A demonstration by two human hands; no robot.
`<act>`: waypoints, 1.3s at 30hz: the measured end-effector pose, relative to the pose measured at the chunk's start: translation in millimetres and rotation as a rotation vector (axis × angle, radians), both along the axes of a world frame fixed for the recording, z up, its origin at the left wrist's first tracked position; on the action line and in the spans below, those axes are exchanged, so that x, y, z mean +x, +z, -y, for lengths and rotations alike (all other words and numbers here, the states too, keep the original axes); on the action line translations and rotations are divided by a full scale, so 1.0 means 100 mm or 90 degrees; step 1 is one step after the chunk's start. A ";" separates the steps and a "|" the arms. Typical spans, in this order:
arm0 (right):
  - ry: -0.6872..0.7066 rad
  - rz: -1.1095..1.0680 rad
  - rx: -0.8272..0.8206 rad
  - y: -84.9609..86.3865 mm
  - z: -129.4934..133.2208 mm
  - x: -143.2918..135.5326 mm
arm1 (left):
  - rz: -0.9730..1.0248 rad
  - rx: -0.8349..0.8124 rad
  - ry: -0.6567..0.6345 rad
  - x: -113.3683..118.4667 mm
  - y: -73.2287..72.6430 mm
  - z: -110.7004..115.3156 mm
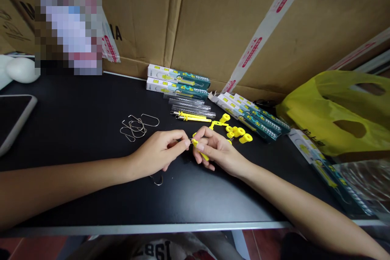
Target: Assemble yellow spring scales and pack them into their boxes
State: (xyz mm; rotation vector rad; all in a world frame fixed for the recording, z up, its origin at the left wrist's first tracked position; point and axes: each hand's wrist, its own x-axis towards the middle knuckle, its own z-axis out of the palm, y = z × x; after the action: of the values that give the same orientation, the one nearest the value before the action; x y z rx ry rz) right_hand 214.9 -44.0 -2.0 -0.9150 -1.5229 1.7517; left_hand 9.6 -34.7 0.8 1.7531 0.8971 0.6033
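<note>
My left hand (166,148) is closed in a pinch on a thin metal wire hook (191,141), of which only a short bit shows at the fingertips. That bit touches the end of a yellow plastic rod (203,155), which my right hand (217,148) grips between thumb and fingers. Below my left hand a curved metal hook end (158,182) shows; I cannot tell whether it belongs to the same wire. Left of the hands lies a pile of bent wire hooks (135,126). Just beyond my right hand are several yellow plastic caps (245,138) and a yellow stick part (218,123).
Clear plastic tubes (191,107) and yellow rods with springs (191,118) lie behind the hands. Printed boxes (178,85) stand near the cardboard (213,20); more boxes (250,115) lie right. A yellow bag (317,105) is at right, a phone (15,120) at left.
</note>
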 end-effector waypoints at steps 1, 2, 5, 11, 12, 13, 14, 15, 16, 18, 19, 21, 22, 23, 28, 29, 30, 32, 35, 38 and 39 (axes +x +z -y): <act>-0.004 -0.003 0.002 -0.01 0.00 0.00 | 0.004 -0.010 0.001 0.00 -0.01 0.00; -0.007 -0.005 0.003 -0.01 0.01 0.00 | 0.011 -0.020 0.001 0.00 -0.01 -0.01; -0.005 -0.006 0.011 -0.01 0.01 0.00 | 0.021 -0.041 -0.001 0.01 0.00 -0.01; -0.002 -0.003 0.018 -0.01 0.00 -0.01 | 0.006 -0.041 -0.007 0.02 0.02 -0.01; -0.005 -0.002 0.019 -0.01 0.00 -0.01 | 0.008 -0.043 -0.006 0.02 0.02 -0.02; -0.007 -0.002 0.019 -0.01 0.00 -0.01 | 0.011 -0.046 -0.004 0.02 0.02 -0.02; -0.010 -0.001 0.018 -0.01 0.00 -0.01 | 0.014 -0.050 -0.005 0.02 0.01 -0.02; -0.012 -0.001 0.016 -0.01 0.00 -0.01 | 0.017 -0.051 -0.005 0.02 0.01 -0.02; -0.013 -0.002 0.015 -0.01 0.00 -0.01 | 0.020 -0.054 -0.006 0.01 0.01 -0.02; -0.012 -0.006 0.014 -0.01 0.00 -0.01 | 0.026 -0.059 -0.007 0.01 0.01 -0.01; -0.011 -0.007 0.014 -0.01 0.00 0.00 | 0.029 -0.062 -0.007 0.01 0.01 -0.01; -0.008 -0.006 0.014 -0.01 0.00 0.00 | 0.034 -0.067 -0.007 0.01 0.02 -0.01; -0.007 -0.005 0.014 -0.01 0.00 0.00 | 0.035 -0.068 -0.007 0.01 0.02 -0.01; -0.006 -0.004 0.014 -0.01 0.00 0.00 | 0.035 -0.068 -0.007 0.01 0.03 -0.01; -0.008 -0.010 0.010 -0.02 -0.01 0.00 | 0.029 -0.062 -0.005 0.02 0.03 -0.02; -0.010 -0.011 0.009 -0.02 -0.01 -0.01 | 0.027 -0.058 -0.005 0.02 0.03 -0.02; -0.013 -0.012 0.010 -0.02 -0.01 -0.01 | 0.025 -0.055 -0.006 0.02 0.03 -0.02; -0.016 -0.008 0.011 -0.02 0.00 -0.01 | 0.024 -0.049 -0.007 0.02 0.03 -0.02; -0.022 0.005 0.011 -0.01 0.00 -0.02 | 0.024 -0.041 -0.012 0.01 0.02 -0.02; -0.030 0.017 0.005 0.00 0.01 -0.02 | 0.022 -0.035 -0.018 0.00 0.02 -0.01; -0.031 0.020 0.003 0.00 0.00 -0.02 | 0.021 -0.032 -0.021 0.00 0.02 -0.01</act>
State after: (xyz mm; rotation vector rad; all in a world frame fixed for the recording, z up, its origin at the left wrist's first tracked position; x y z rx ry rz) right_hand 212.5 -44.4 -2.3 -0.9731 -1.5109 1.7072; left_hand 9.7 -33.4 2.9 1.7053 0.8521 0.5806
